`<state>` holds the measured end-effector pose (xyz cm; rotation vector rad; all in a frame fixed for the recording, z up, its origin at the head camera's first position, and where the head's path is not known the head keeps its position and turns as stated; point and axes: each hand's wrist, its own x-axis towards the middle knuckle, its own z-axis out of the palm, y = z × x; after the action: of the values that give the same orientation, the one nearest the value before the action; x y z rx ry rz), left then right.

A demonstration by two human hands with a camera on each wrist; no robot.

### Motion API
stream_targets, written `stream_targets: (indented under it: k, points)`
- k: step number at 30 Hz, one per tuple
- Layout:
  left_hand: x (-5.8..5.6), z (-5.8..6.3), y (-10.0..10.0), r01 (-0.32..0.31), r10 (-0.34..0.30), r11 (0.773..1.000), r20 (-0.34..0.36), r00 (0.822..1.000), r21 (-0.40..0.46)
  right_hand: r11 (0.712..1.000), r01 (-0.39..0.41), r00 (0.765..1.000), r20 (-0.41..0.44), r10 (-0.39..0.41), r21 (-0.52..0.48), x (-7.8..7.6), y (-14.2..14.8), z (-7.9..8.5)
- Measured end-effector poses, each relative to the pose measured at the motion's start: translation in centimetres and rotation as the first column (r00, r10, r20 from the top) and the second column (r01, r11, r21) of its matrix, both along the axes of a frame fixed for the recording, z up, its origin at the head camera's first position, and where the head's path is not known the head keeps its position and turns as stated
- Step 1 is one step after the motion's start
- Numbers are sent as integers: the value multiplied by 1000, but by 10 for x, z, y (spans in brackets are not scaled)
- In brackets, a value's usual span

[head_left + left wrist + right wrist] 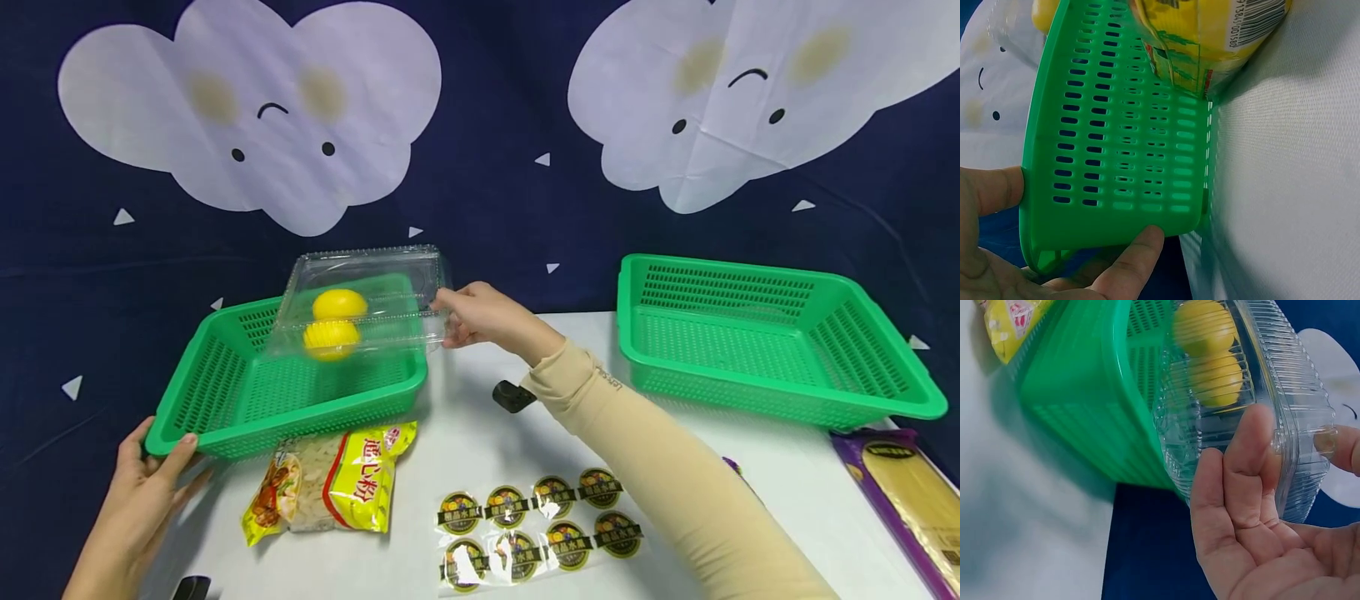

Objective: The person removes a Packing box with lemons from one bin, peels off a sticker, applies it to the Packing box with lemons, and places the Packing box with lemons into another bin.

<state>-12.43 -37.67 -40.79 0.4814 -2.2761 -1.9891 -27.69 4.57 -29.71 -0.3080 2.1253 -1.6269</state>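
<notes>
My right hand (491,321) pinches the right edge of a clear plastic clamshell box (397,321), thumb on one side and fingers on the other. Two yellow, lemon-like fruits (1216,378) lie together inside the box. It is held above the left green basket (315,412), slightly tilted, and overlaps the basket's back right part in the head view. At that basket's front left corner my left hand (146,492) grips the rim, thumb on top and fingers against the outer wall (1116,187). Through the box, the basket's mesh floor shows.
A yellow bag of pasta (330,479) leans by the left basket's front wall. Round black-and-gold stickers (540,529) lie on the white table (420,542). A second green basket (750,350) stands at right, with a purple noodle packet (900,500) beside it. Small black objects (513,397) lie about.
</notes>
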Motion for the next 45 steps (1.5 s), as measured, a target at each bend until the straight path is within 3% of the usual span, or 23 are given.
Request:
stream_targets:
  k: [13,26,33,45]
  points:
    - [2,-1,-3,0,1,1000,22,1000,-18,999,45,999,-1,-45,27,2,53,4]
    - [4,-3,-3,25,-24,1000,-66,998,13,991,73,997,24,-76,116,5,104,0]
    - [2,-2,-3,26,-27,1000,-33,999,-9,983,108,994,7,-110,147,7,127,-1]
    - [2,0,-4,17,-17,1000,-12,1000,-8,984,62,998,2,-63,165,19,164,-6]
